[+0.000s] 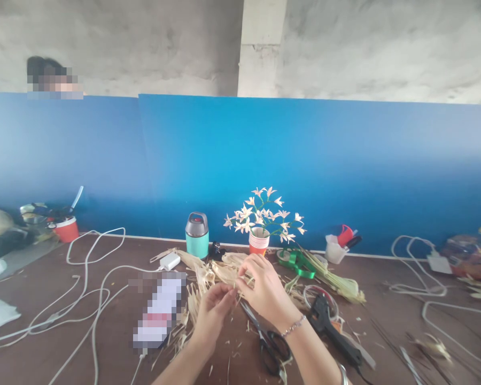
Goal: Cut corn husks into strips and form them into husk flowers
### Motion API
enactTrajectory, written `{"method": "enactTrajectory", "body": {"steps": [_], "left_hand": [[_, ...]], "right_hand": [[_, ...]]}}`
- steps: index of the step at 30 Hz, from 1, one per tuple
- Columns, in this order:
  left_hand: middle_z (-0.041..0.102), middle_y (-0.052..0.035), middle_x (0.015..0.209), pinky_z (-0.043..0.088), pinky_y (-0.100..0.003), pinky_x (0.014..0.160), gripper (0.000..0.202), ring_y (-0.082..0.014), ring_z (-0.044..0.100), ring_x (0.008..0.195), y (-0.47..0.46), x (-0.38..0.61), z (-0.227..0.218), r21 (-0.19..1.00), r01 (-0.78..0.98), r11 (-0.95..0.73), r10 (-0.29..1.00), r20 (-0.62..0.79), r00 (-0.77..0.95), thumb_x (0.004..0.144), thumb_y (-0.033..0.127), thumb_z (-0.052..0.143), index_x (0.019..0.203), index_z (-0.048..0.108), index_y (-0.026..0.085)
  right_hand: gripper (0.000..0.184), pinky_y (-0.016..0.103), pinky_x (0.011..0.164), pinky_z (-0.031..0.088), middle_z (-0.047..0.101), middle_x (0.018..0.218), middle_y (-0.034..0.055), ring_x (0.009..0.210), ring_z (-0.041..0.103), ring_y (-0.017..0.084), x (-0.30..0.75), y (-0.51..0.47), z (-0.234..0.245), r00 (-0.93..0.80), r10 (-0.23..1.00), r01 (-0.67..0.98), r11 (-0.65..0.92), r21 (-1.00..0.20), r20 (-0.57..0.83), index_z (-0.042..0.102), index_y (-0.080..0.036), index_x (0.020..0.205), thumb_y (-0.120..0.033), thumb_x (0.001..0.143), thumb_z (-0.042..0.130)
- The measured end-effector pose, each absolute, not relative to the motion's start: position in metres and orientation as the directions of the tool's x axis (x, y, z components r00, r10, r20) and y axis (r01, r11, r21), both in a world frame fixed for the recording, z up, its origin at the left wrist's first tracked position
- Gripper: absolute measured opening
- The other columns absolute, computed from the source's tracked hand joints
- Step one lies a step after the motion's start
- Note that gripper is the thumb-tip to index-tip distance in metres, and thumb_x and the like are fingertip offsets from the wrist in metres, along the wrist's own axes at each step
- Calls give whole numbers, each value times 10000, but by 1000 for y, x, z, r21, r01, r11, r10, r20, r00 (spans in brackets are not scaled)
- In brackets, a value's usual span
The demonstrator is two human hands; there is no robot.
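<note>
My left hand and my right hand meet over a heap of pale dried husk strips on the brown table. Both pinch the same thin husk strip between fingertips. Black scissors lie just below my right wrist. Behind the hands stands a red paper cup holding small cream handmade flowers on green stems.
A teal flask, a white charger with long white cables, a blurred phone, a black glue gun, green ribbon, a husk bundle. A blue partition backs the table; another person's head shows behind it.
</note>
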State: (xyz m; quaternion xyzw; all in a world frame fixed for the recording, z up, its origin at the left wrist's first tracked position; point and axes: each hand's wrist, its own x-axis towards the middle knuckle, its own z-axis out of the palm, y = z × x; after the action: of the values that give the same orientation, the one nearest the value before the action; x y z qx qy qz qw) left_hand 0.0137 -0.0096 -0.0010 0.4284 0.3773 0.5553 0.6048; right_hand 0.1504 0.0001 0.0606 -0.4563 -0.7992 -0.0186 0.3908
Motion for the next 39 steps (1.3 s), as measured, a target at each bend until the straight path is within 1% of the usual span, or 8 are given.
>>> {"method": "enactTrajectory", "body": {"steps": [10,13,16,21,26,29,32,39], "left_hand": [[556,17,594,346,-196,509,315,-97,467,546,-9,14,-1,957,-292,-5,997,29,77,682,466,689,678,608,161],[603,0,668,397,-210,585,286,-122,512,635,-9,13,-3,969,-242,-49,998,59,36,700,456,675,712,643,171],[645,-15,788,422,-230,669,268,-151,538,744,-8,13,-6,977,-194,-91,996,84,-42,680,434,699,781,673,187],[609,0,702,414,-240,594,303,-141,525,634,-8,15,-12,963,-260,-68,997,77,28,704,475,662,814,651,193],[640,-41,825,431,-288,749,253,-196,571,803,-8,15,-13,966,-163,-202,968,223,117,735,441,644,726,673,189],[645,-49,860,409,-310,834,259,-215,567,879,-6,15,-12,967,-101,-233,955,247,165,772,424,607,684,666,188],[645,-51,828,420,-317,821,258,-222,573,866,-5,15,-14,968,-65,-241,946,249,207,786,414,591,700,673,185],[667,-68,946,444,-331,856,211,-239,595,939,-9,13,-20,976,-11,-219,970,219,102,768,362,611,901,659,206]], "right_hand": [[135,352,761,421,589,847,30,835,536,207,149,-6,67,-271,742,762,555,-335,614,525,-209,822,-134,728,586],[221,356,787,425,603,896,35,873,547,211,155,-12,80,-220,767,737,535,-412,602,542,-209,902,-181,701,627],[90,336,768,436,625,859,33,846,566,201,164,-13,87,-104,838,685,451,-572,536,577,-201,810,-212,725,605],[56,277,594,432,651,682,14,625,561,162,169,-8,61,-143,968,490,249,-835,204,682,-194,684,-240,694,650],[158,255,586,433,639,717,16,633,549,147,157,-13,20,-47,993,71,111,-991,108,688,-183,726,-326,663,713],[217,258,621,448,634,748,25,684,565,162,152,-16,8,-5,990,-52,137,-989,138,677,-181,672,-377,622,757],[234,278,669,466,629,744,30,723,583,183,151,-16,1,2,981,-82,195,-977,195,677,-187,649,-411,642,745],[149,265,683,470,626,762,34,726,586,177,154,-18,-12,56,932,157,345,-925,357,650,-185,722,-326,767,634]]}}
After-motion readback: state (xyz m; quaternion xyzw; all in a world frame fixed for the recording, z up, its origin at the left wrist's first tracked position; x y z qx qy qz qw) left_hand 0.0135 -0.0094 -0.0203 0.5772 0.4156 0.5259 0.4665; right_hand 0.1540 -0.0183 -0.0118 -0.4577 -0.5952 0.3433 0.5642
